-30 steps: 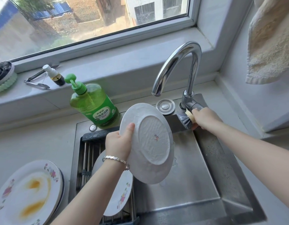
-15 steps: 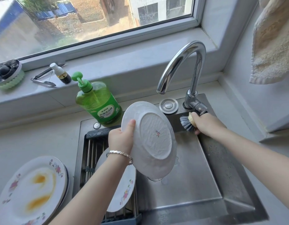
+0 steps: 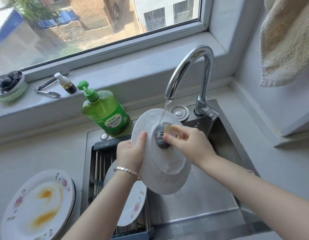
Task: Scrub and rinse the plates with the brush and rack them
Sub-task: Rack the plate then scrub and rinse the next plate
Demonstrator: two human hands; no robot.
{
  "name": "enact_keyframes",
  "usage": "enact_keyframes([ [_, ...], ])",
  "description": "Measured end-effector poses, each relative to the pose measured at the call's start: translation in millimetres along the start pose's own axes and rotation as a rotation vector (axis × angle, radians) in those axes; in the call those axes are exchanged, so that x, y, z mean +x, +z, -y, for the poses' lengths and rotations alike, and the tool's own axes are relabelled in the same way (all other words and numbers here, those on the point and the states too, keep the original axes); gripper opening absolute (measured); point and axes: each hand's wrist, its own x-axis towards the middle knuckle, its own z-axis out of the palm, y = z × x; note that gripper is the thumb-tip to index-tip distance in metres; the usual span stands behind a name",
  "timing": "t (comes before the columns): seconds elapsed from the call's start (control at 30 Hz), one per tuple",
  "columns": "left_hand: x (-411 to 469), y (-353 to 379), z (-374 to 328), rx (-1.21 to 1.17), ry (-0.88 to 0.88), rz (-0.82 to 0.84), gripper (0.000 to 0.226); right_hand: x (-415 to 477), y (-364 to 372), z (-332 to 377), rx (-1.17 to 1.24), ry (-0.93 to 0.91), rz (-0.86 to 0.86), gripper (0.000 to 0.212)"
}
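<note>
Now left hand (image 3: 131, 155) grips tilted white ceramic plate (image 3: 167, 170); right hand (image 3: 190, 144) clamps grey-bristled brush (image 3: 160, 139); best scrub in circles under running water (image 3: 166, 108).

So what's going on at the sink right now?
A person is washing plates. The left hand holds a white plate tilted over the sink, underside up. The right hand grips the brush and presses its bristles against the plate under water running from the tap. One floral plate lies on the rack. A stained plate tops a stack on the counter to the left.
</note>
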Motion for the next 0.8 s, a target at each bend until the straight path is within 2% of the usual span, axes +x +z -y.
enact_keyframes([
  [0.07, -2.1, -0.6, -2.1, -0.030, 0.000, -0.008, 0.041, -7.2, 5.7, 7.7, -0.014, -0.073, 0.029, 0.037],
  [0.2, -7.9, -1.1, -4.8, -0.035, 0.041, 0.005, 0.032, 21.9, -12.6, 4.9, 0.015, 0.084, -0.093, 0.034],
  [0.27, -8.5, -0.9, -7.5, -0.039, 0.040, -0.007, 0.031, 11.1, -8.1, 10.1, 0.009, 0.014, -0.060, 0.031],
  [0.37, -8.4, -4.7, -11.1, -0.058, 0.010, -0.036, 0.037, -14.0, 3.6, 19.1, -0.005, -0.132, 0.043, 0.037],
  [0.53, -15.4, -6.5, -13.8, -0.075, 0.022, -0.058, 0.033, 19.9, -17.8, -0.2, -0.029, 0.071, -0.091, 0.032],
  [0.6, -14.5, -5.8, -14.6, -0.107, 0.008, -0.060, 0.033, 3.6, -11.8, 4.3, -0.032, -0.015, -0.039, 0.032],
  [0.7, -14.0, -8.9, -15.6, -0.198, -0.028, -0.052, 0.034, -36.3, -1.2, 15.5, -0.080, -0.170, 0.128, 0.040],
  [0.73, -14.1, -10.3, -16.2, -0.216, -0.030, -0.051, 0.032, -33.8, -5.1, 11.5, -0.099, -0.156, 0.125, 0.039],
  [0.8, -14.6, -13.3, -16.7, -0.229, -0.029, -0.060, 0.032, -10.0, -19.0, -5.8, -0.091, -0.035, 0.006, 0.035],
])
